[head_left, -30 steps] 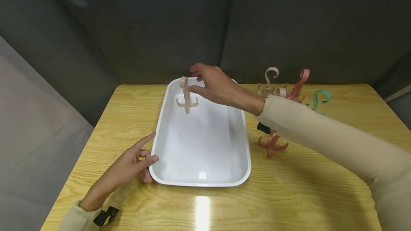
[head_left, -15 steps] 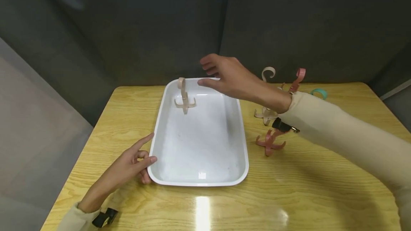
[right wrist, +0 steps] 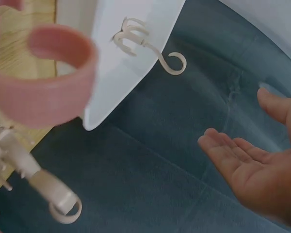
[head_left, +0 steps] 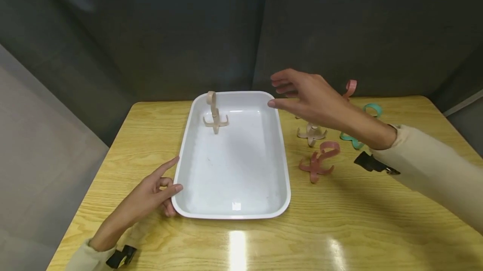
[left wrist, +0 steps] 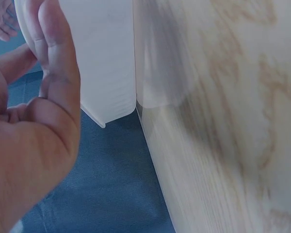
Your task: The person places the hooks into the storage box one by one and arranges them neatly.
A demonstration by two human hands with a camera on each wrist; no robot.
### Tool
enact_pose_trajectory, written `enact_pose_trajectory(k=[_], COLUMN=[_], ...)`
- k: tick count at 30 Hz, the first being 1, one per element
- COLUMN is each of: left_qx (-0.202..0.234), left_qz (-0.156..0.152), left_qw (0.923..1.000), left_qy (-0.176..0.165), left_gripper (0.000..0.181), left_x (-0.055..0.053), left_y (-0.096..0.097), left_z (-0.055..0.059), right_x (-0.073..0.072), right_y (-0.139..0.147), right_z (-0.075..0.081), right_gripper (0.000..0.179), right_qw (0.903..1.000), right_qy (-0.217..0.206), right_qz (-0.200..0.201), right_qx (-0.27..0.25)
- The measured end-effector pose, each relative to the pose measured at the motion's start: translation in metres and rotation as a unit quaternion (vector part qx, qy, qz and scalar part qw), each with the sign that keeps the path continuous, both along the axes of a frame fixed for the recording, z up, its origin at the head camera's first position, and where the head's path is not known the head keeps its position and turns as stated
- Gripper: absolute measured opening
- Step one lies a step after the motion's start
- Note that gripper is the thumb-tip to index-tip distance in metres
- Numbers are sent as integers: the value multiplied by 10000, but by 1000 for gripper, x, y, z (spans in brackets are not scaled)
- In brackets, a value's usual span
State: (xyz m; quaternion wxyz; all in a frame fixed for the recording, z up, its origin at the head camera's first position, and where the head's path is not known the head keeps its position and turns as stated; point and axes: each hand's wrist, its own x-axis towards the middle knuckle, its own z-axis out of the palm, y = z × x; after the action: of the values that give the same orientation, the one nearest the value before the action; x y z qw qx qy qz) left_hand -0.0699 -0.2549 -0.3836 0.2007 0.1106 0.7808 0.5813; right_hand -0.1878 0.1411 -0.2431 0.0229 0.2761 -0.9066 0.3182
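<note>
White tray point(head_left: 241, 162), pinched by left hand point(head_left: 151, 193), shares the table point(head_left: 286, 241) with hooks point(head_left: 315, 167); right hand point(head_left: 309, 95), spread, obscures some.

I see a white rectangular plastic tray point(head_left: 234, 174) flat on the wooden table point(head_left: 151, 128), the left hand point(head_left: 147, 195) holding its left rim. A beige curl-topped pronged hook point(head_left: 215, 115) stands inside by the far-left corner; past the right edge, near the right hand point(head_left: 317, 99), are another beige hook point(head_left: 311, 135), pink hooks point(head_left: 315, 166) and a teal hook point(head_left: 353, 140).

A studio-like booth: dark cloth backdrop point(head_left: 181, 32), grey side sheet point(head_left: 41, 149), wood-grain table point(head_left: 294, 241).
</note>
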Motion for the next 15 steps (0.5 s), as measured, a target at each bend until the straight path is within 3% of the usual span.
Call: enact_pose_trajectory(k=[15], left_qx=[16], left_qz=[-45], left_qw=[10000], left_qy=[7], left_gripper=[80], left_x=[-1], left_y=[-3], left_z=[-1], right_x=[26], right_y=[54], right_z=[-21], right_gripper=[52], right_qw=[9991], right_qy=[277], right_qz=[-83], right_qx=[-312])
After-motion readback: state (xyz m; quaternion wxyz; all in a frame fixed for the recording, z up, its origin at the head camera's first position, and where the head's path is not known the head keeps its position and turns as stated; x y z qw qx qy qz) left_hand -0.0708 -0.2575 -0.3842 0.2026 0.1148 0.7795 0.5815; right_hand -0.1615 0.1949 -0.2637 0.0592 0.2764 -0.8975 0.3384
